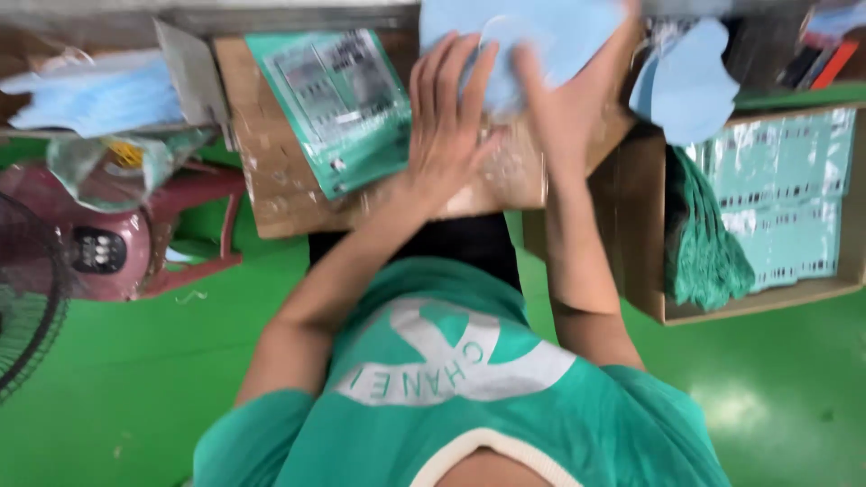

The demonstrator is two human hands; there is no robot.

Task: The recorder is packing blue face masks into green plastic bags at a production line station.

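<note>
The picture is blurry, so small things are hard to see.

The left hand point(448, 117) is spread wide, fingers long and apart. It lies flat on a clear plastic bag point(505, 135) that rests on the brown cardboard desk point(280, 171). Its fingertips reach up to the edge of a pale blue sheet point(541, 36). It presses down and does not grip anything.

The right hand point(568, 104) is just beside the left hand, at about 3 o'clock from it. Its fingers point up toward 12 o'clock and touch the pale blue sheet. The blur hides the fingertips, so I cannot tell if this hand pinches the sheet or only rests on it.

The pale blue sheet sits at 12 o'clock from both hands, at the top of the picture. The clear plastic bag lies under and between the two hands.

A green packet point(338, 104) with a shiny front lies on the desk at 9 o'clock from the left hand, near it but not touching.

At 3 o'clock from the right hand is an open cardboard box point(758, 302) with more green packets point(785, 198) stacked inside. A bunch of dark green strips point(708, 243) hangs over its near wall. More pale blue pieces point(690, 86) lie at 2 o'clock.

Far off at 9 o'clock stand a dark red chair point(135, 243) and a fan point(27, 298) on the green floor point(135, 379).
</note>
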